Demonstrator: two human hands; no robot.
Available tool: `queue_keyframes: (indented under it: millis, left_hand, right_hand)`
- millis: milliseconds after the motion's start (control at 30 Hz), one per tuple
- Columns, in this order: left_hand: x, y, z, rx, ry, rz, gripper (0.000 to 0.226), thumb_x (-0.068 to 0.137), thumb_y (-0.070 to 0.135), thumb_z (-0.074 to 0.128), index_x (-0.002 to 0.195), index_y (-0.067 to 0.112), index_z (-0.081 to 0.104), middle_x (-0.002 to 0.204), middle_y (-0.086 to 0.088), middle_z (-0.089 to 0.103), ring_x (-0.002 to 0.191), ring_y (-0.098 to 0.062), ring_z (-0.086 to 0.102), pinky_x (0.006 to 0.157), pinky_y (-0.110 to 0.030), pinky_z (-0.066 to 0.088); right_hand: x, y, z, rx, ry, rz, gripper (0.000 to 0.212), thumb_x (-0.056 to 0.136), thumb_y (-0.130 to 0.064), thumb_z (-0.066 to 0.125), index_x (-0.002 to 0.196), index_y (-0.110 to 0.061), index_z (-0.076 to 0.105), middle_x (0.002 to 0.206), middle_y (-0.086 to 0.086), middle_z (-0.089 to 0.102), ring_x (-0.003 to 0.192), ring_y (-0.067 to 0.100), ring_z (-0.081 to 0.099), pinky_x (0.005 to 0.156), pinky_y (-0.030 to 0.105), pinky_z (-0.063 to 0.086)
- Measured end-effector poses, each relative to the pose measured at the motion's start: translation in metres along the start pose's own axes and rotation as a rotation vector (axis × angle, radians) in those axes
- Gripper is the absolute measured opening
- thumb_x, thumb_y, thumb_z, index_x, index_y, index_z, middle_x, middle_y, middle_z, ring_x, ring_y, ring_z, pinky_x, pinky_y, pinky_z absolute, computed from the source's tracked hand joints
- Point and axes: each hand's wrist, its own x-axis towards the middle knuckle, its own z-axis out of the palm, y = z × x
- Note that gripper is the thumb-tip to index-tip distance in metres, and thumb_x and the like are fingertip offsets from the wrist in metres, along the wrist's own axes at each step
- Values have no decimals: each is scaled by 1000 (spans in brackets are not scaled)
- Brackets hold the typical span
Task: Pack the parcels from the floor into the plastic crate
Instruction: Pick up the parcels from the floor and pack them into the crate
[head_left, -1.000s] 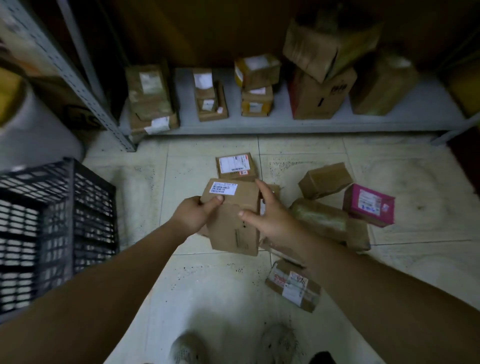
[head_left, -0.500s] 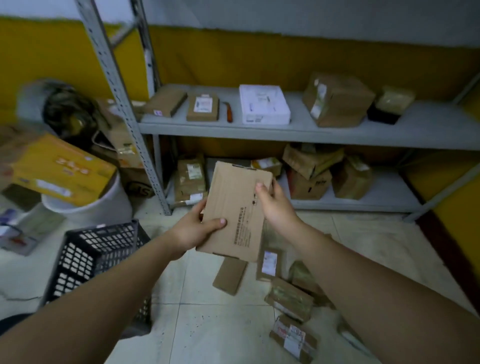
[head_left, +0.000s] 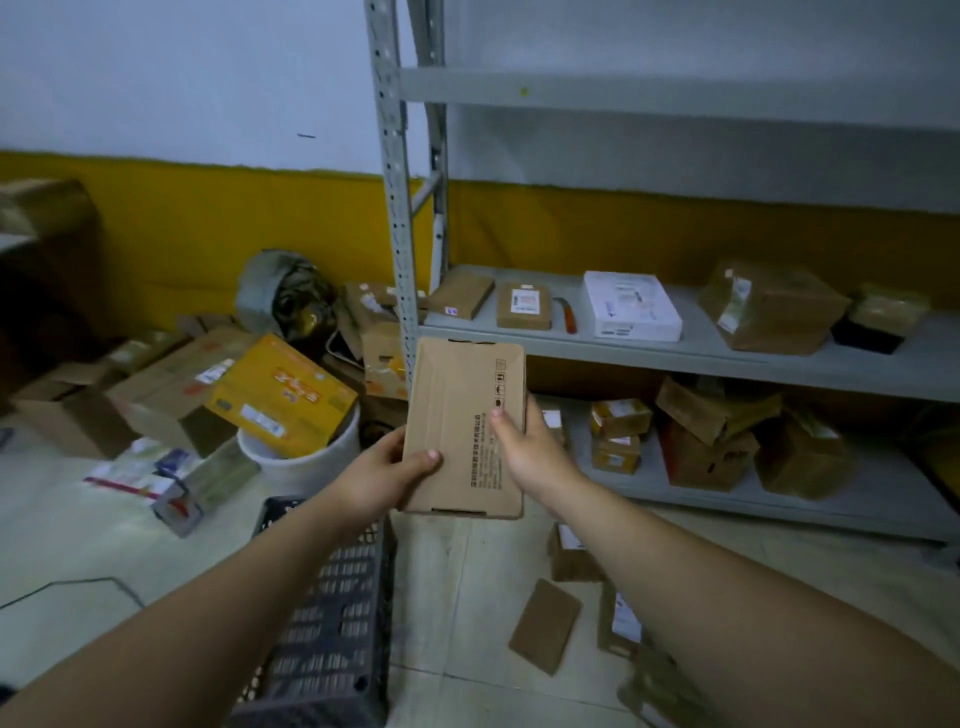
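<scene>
Left grip and right grip both hold one flat cardboard parcel, a hand on each long edge and thumbs curled over its printed face. It is upright in the air, seen just above the far right corner of the black plastic crate. Right of the crate, a flat brown parcel and a labelled box lie on the tiled floor. Beyond the crate stand a white bucket holding a yellow box, and a grey shelf rack with more boxes.

Yellow box tilted in white bucket; white box on grey shelf.
</scene>
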Motion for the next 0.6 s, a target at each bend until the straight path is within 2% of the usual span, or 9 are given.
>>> queue_keyframes:
  millis: [100, 167, 233, 333, 467, 600]
  left_hand:
    - [-6, -10, -67, -21, 62, 2, 32, 93, 22, 56, 123, 24, 45, 102, 5, 63, 91, -11, 61, 75, -24, 50]
    - [-8, -24, -119, -26, 99, -15, 41, 92, 23, 57, 131, 19, 43, 112, -2, 62, 98, -17, 62, 85, -31, 51]
    - [-8, -37, -164, -20, 109, -47, 53, 91, 28, 59, 139, 18, 38, 123, -7, 60, 105, -22, 62, 93, -39, 50]
    - [-4, -52, -222, -34, 109, -77, 51, 92, 31, 56, 139, 21, 39, 120, -5, 61, 102, -19, 63, 86, -35, 52]
    - [14, -70, -262, -38, 92, -111, 45, 94, 30, 53, 137, 22, 42, 118, -3, 63, 97, -15, 64, 72, -26, 51]
    - [46, -95, -283, -34, 93, -145, 46, 93, 30, 54, 138, 24, 42, 118, -1, 63, 97, -12, 64, 70, -23, 51]
  right_hand:
    - [13, -20, 72, 21, -1, -13, 46, 99, -38, 45, 143, -34, 34, 131, -6, 55, 113, 17, 56, 92, 36, 47]
    - [23, -31, 126, 41, -28, 3, 45, 99, -36, 46, 143, -32, 36, 129, -8, 55, 111, 16, 56, 95, 38, 48]
    - [31, -38, 170, 70, -59, 30, 47, 99, -36, 46, 144, -31, 34, 132, -5, 55, 117, 19, 55, 99, 42, 47]
    - [42, -43, 226, 59, -107, 64, 54, 98, -37, 48, 147, -32, 27, 135, -5, 54, 123, 21, 53, 102, 44, 45]
    - [69, -35, 269, 31, -151, 113, 63, 97, -39, 49, 151, -33, 18, 138, -7, 52, 121, 18, 53, 103, 42, 44]
    - [110, -17, 295, 37, -162, 121, 48, 98, -34, 49, 143, -35, 32, 127, -8, 57, 104, 11, 56, 95, 37, 48]
